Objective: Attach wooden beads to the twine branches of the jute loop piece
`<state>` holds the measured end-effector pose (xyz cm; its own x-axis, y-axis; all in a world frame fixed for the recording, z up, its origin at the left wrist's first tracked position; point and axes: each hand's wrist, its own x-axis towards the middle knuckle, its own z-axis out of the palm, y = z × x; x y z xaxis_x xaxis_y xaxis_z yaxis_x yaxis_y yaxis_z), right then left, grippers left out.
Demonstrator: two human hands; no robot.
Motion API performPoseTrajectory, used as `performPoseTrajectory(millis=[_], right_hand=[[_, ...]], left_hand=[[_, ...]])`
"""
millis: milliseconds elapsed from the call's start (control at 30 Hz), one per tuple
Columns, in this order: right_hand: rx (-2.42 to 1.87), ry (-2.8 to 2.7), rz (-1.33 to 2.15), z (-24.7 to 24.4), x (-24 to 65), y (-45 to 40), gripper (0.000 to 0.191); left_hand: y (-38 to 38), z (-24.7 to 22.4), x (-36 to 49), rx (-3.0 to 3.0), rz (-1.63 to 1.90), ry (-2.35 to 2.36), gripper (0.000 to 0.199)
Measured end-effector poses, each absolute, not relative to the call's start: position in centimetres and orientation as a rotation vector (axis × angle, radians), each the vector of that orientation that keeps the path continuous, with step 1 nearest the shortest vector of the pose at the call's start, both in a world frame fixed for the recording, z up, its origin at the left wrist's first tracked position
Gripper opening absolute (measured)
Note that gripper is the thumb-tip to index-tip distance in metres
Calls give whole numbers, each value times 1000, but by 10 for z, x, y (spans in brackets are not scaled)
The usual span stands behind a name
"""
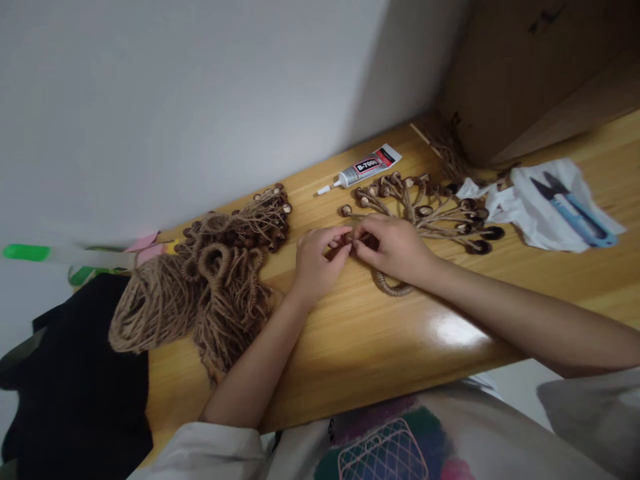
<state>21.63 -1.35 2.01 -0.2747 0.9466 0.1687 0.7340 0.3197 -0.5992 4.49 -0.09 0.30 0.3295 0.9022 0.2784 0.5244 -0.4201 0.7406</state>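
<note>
My left hand (pixel 320 261) and my right hand (pixel 393 248) meet over the wooden table, fingertips pinched together at a small dark piece too small to name. A braided cord loop (pixel 393 287) lies partly under my right hand. Just beyond it, brown twine cords with round brown pieces (pixel 425 212) fan out to the right. Left of my hands sit a heap of corded round pieces (pixel 235 230), a bundle of braided loops with loose strands (pixel 225 293) and a twine hank (pixel 155 303).
A B-7000 glue tube (pixel 367 167) lies near the wall. Blue-handled snips (pixel 575 210) rest on white tissue (pixel 530 200) at the right, below a cardboard box (pixel 525 80). Black cloth (pixel 80 373) covers the left end.
</note>
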Motion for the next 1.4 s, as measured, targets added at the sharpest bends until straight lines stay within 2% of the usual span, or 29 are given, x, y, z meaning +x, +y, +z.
performPoseTrajectory(millis=[1400], right_hand=[[-1501,-2107,577,21,215,-13,8]], left_hand=[[-2,4,45,2068,927,1254,20]])
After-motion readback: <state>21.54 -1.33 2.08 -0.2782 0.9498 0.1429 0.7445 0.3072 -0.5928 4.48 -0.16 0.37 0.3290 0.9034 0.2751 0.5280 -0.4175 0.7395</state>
